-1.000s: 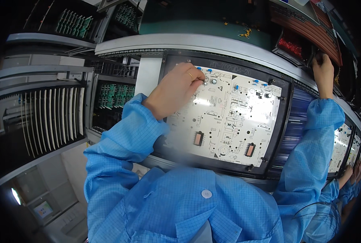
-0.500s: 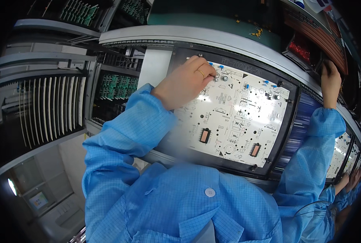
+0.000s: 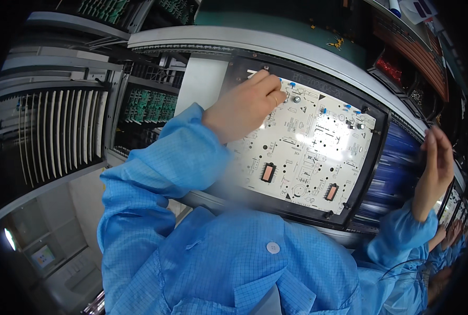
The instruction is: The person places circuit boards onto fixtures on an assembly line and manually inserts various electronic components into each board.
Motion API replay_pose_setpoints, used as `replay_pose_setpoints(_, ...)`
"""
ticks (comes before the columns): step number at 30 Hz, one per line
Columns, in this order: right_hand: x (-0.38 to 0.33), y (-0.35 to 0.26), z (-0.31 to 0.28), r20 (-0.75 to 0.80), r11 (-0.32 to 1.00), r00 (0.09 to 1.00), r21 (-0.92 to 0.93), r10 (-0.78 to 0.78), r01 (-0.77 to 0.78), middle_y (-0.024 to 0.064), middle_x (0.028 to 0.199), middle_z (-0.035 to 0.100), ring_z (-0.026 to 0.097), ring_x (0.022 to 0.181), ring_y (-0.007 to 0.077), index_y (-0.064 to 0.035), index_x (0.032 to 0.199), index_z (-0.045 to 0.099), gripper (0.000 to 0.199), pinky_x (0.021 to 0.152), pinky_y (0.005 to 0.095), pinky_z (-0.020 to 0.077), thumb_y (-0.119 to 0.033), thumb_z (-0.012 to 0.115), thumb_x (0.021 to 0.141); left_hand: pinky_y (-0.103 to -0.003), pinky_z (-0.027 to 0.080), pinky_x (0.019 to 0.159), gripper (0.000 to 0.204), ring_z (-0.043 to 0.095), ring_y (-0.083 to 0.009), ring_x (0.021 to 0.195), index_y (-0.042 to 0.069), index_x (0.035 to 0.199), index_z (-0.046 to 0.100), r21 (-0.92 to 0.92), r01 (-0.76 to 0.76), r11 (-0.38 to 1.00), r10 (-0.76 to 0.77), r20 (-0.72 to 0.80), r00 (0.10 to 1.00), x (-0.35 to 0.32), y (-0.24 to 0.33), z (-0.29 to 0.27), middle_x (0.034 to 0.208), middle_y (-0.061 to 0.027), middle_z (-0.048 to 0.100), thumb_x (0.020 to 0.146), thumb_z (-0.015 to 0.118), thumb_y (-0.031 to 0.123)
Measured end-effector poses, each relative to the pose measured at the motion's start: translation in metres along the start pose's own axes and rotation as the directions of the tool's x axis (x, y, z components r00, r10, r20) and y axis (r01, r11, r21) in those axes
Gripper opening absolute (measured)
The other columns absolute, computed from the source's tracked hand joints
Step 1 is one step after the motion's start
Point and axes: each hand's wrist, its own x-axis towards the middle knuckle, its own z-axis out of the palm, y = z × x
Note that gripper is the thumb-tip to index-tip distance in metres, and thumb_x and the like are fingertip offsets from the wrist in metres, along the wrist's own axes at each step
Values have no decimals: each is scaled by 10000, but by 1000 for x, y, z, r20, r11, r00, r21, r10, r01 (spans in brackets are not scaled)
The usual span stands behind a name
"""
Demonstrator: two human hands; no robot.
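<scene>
Wearing a light blue checked coat (image 3: pixel 234 262) with a white button, the person fills the near lower part of the view, and both sleeves go up from there. Just beyond the chest lies a white circuit board (image 3: pixel 307 152) in a black carrier frame (image 3: pixel 373 157) on the grey conveyor rail (image 3: pixel 276 44). Its long axis runs from upper left to lower right, with the far left corner pointing toward the rail. Two small orange parts stand on its near half. The left hand (image 3: pixel 244 105) rests on the far left corner of the board, fingers curled together and pinched on something too small to tell. The right hand (image 3: pixel 436 160) is lifted at the right, past the frame, fingers loosely open, holding nothing. Farther left, racks (image 3: pixel 150 102) hold green boards.
</scene>
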Motion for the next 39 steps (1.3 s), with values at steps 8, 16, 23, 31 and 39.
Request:
replay_pose_setpoints(8,-73,-54,49,314,845,895,334,318,-418,72,884,692,642,765,109,34,1033,653,161,706,230,522,15,648,873,-369,432,951,455,469,-309,1133,19,1239,579,14,60,998,-58,-118,991,-11,4,-22,1210,-143,518,799,534,-85)
replay_pose_setpoints(16,-75,-66,84,498,813,821,334,278,-477,69,895,674,625,774,95,52,1018,644,152,713,228,526,29,656,868,-406,463,881,333,584,-365,961,-61,1158,543,-68,554,830,-551,-256,794,-69,-14,-30,1037,-220,600,833,472,-49)
replay_pose_setpoints(23,-69,-77,104,543,837,791,263,282,-480,68,896,683,626,766,90,60,1009,654,157,709,227,518,2,667,863,-373,494,829,373,612,-323,907,-80,1181,539,-425,535,731,-584,16,811,-65,-7,-13,995,-215,614,829,416,-74)
replay_pose_setpoints(31,-56,-62,126,425,993,904,-75,-51,91,135,829,644,624,714,233,35,912,678,138,650,300,508,2,713,783,-274,446,922,599,528,-168,1083,26,1302,536,-615,439,655,-448,152,881,-64,-14,-13,1268,-112,522,769,329,-154)
replay_pose_setpoints(39,-57,-46,114,455,975,885,-137,-97,177,110,877,640,624,766,214,26,899,693,145,677,294,503,30,725,757,-261,477,832,459,573,-200,1011,11,1195,590,-648,434,626,-537,45,843,-67,-13,-15,1182,-142,577,818,360,-114)
